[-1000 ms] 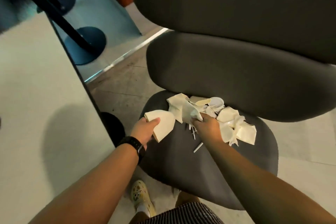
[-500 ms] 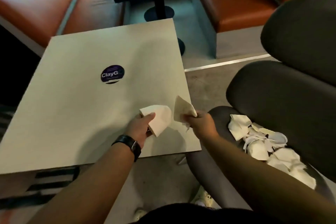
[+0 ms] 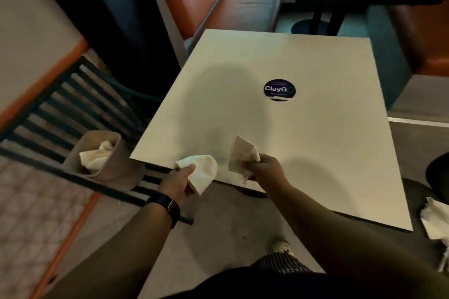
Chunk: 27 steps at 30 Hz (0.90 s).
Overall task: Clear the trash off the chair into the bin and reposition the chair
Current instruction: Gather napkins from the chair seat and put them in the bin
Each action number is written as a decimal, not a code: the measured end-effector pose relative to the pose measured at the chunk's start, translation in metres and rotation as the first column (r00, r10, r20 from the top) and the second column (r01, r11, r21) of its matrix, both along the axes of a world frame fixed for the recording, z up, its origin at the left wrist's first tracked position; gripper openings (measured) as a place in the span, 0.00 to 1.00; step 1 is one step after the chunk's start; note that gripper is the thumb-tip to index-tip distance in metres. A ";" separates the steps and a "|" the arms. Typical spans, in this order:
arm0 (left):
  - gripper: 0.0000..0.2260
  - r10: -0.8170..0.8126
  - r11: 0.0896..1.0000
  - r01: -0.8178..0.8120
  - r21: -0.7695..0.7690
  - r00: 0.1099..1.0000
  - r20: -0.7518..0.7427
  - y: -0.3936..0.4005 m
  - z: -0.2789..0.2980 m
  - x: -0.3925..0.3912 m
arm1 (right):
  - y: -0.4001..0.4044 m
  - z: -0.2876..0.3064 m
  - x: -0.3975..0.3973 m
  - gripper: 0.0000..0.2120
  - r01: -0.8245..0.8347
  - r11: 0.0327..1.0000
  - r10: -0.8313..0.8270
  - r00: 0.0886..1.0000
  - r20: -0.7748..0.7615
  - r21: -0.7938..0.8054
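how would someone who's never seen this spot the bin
Start at the pale square table with the round dark sticker. Off its near left corner, on the floor against a dark slatted frame, stands the bin. It is a small tan round container with crumpled white paper already inside, the only open-topped vessel in view.

Left hand (image 3: 178,183) gripping napkin (image 3: 201,172), right hand (image 3: 266,168) gripping paper (image 3: 241,153), above table (image 3: 303,153)

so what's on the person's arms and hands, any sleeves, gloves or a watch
Both forearms are bare, with no sleeves or gloves in view. The left hand has a black wristwatch strapped at the wrist, on a dark band with a rectangular face. The right hand and its wrist carry nothing: no ring or band shows.
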<state>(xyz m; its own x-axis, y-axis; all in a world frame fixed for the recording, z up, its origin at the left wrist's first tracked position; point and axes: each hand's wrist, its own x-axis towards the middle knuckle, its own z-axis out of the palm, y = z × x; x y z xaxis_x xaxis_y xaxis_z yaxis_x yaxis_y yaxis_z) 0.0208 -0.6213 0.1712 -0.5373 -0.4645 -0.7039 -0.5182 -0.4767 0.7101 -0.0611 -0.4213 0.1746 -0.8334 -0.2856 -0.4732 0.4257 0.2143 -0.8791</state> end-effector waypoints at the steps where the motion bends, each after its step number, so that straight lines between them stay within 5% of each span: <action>1: 0.16 0.022 1.000 -0.022 0.014 1.000 0.007 -0.005 -0.003 0.004 | -0.006 0.000 0.002 0.05 -0.024 1.000 0.024 1.000 0.007 0.003; 6: 0.14 0.208 0.972 -0.206 0.112 0.978 -0.002 -0.060 -0.009 0.017 | -0.077 -0.002 -0.010 0.14 -0.187 0.981 0.185 0.982 0.034 0.047; 19: 0.17 0.547 0.826 -0.529 0.193 0.835 -0.053 -0.204 -0.009 0.035 | -0.282 0.011 -0.027 0.15 -0.568 0.809 0.574 0.819 0.004 0.149; 27: 0.23 0.517 0.848 -0.517 0.119 0.856 0.033 -0.360 -0.032 0.056 | -0.437 0.003 -0.007 0.17 -0.512 0.837 0.507 0.859 0.078 0.192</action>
<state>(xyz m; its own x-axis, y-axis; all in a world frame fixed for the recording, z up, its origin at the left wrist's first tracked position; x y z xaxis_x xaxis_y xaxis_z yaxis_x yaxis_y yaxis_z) 0.0770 -0.9810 0.1395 -0.2434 -0.5877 -0.7716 -0.1731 -0.7564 0.6308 -0.0683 -0.8582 0.1773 -0.5847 -0.5646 -0.5825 0.2274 0.5752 -0.7858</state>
